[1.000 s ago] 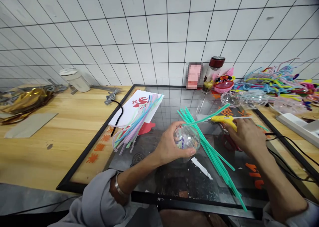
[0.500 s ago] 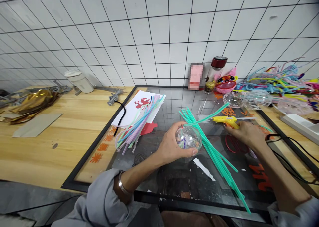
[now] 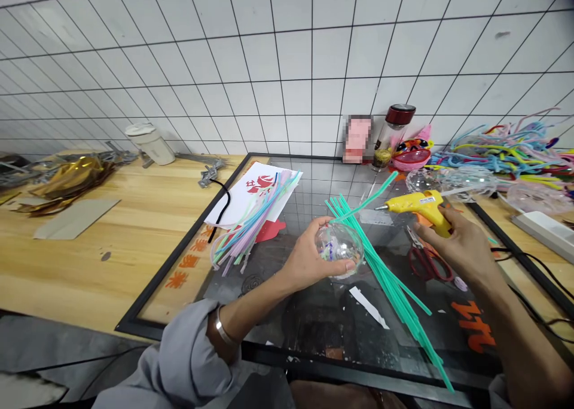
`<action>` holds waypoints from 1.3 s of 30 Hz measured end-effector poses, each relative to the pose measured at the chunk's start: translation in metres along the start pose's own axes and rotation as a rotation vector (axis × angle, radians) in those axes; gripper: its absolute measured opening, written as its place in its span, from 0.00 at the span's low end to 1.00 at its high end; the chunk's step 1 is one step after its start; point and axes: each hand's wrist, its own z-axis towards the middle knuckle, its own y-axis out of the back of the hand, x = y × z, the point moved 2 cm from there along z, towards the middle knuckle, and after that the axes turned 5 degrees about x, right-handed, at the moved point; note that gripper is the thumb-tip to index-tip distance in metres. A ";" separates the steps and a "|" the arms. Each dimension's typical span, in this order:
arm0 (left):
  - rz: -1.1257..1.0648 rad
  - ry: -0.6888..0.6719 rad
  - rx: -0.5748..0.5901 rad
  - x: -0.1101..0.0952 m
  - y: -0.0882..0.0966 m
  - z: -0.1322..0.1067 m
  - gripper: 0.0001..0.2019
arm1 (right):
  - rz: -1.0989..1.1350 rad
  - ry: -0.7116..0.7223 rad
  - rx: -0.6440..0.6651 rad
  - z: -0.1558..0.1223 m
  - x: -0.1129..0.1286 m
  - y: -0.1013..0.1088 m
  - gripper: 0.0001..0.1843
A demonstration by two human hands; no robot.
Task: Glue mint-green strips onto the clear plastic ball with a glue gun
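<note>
My left hand [image 3: 309, 256] is wrapped round a clear plastic ball [image 3: 341, 249] with coloured bits showing in it. A single green pipe cleaner [image 3: 374, 195] sticks out to the upper right from the ball's top; whether my fingers pinch it or it is fixed there, I cannot tell. In my right hand [image 3: 461, 238] is a yellow glue gun [image 3: 417, 203], its nozzle pointing left, a little apart from that pipe cleaner. Several green pipe cleaners [image 3: 394, 283] lie in a bundle behind and right of the ball. Red-handled scissors [image 3: 424, 262] lie below the glue gun.
Pastel pipe cleaners [image 3: 251, 223] lie on a white sheet [image 3: 228, 197] at left. A bottle [image 3: 392, 137] stands by the wall. At right are clear balls [image 3: 470, 182], a colourful pipe cleaner heap [image 3: 506, 146], a power strip [image 3: 542, 232] and black cords [image 3: 538, 307]. Gold foil [image 3: 74, 179] lies far left.
My right hand has lifted the glue gun up and drawn it right, away from the green pipe cleaner, uncovering the scissors. My left hand still holds the ball in nearly the same place.
</note>
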 end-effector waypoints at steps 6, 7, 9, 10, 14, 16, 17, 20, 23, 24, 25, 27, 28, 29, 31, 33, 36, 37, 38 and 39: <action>-0.035 0.000 -0.023 0.005 0.002 0.004 0.39 | 0.140 0.303 -0.151 -0.031 0.028 -0.004 0.21; -0.031 0.005 -0.024 0.006 0.002 0.004 0.40 | 0.123 0.353 -0.187 -0.036 0.033 -0.005 0.20; -0.018 0.009 -0.020 0.006 0.001 0.004 0.41 | 0.083 0.441 -0.223 -0.042 0.041 -0.006 0.18; -0.013 0.010 -0.016 0.006 0.001 0.003 0.41 | 0.063 0.475 -0.233 -0.044 0.044 -0.007 0.18; 0.026 0.008 0.001 0.003 -0.001 0.000 0.40 | -0.004 0.573 -0.312 -0.046 0.049 -0.009 0.21; 0.046 0.006 0.010 0.002 -0.002 -0.001 0.41 | -0.035 0.623 -0.344 -0.046 0.050 -0.009 0.21; 0.050 0.003 0.016 0.002 -0.003 -0.002 0.41 | -0.051 0.641 -0.349 -0.047 0.051 -0.009 0.21; 0.046 -0.002 0.027 0.003 -0.004 -0.003 0.41 | -0.075 0.683 -0.357 -0.048 0.052 -0.009 0.22; 0.040 -0.008 0.030 0.005 -0.005 -0.002 0.42 | -0.083 0.687 -0.361 -0.050 0.053 -0.009 0.21; 0.038 -0.011 0.030 0.005 -0.005 -0.002 0.42 | -0.087 0.683 -0.363 -0.050 0.052 -0.010 0.20; 0.037 -0.014 0.027 0.005 -0.005 -0.002 0.42 | -0.090 0.680 -0.365 -0.050 0.052 -0.010 0.20; 0.040 -0.013 0.018 0.004 -0.005 -0.002 0.41 | -0.099 0.671 -0.368 -0.050 0.050 -0.011 0.19; 0.043 -0.011 0.015 0.004 -0.005 -0.002 0.41 | -0.106 0.667 -0.370 -0.050 0.049 -0.012 0.18; 0.048 -0.009 0.011 0.004 -0.005 -0.002 0.41 | -0.112 0.663 -0.375 -0.051 0.049 -0.012 0.18; 0.056 -0.012 0.008 0.003 -0.005 -0.002 0.41 | -0.123 0.663 -0.384 -0.051 0.048 -0.013 0.18; 0.063 -0.019 0.006 0.003 -0.005 -0.002 0.41 | -0.129 0.673 -0.389 -0.052 0.048 -0.014 0.18; 0.072 -0.017 0.002 0.003 -0.004 -0.002 0.41 | -0.135 0.692 -0.393 -0.053 0.049 -0.013 0.17; 0.074 -0.017 0.001 0.003 -0.005 -0.002 0.41 | -0.136 0.696 -0.395 -0.053 0.049 -0.013 0.17; 0.076 -0.020 -0.001 0.003 -0.005 -0.002 0.41 | -0.137 0.700 -0.396 -0.053 0.050 -0.012 0.17; 0.078 -0.023 -0.003 0.003 -0.005 -0.002 0.41 | -0.138 0.701 -0.398 -0.053 0.050 -0.012 0.17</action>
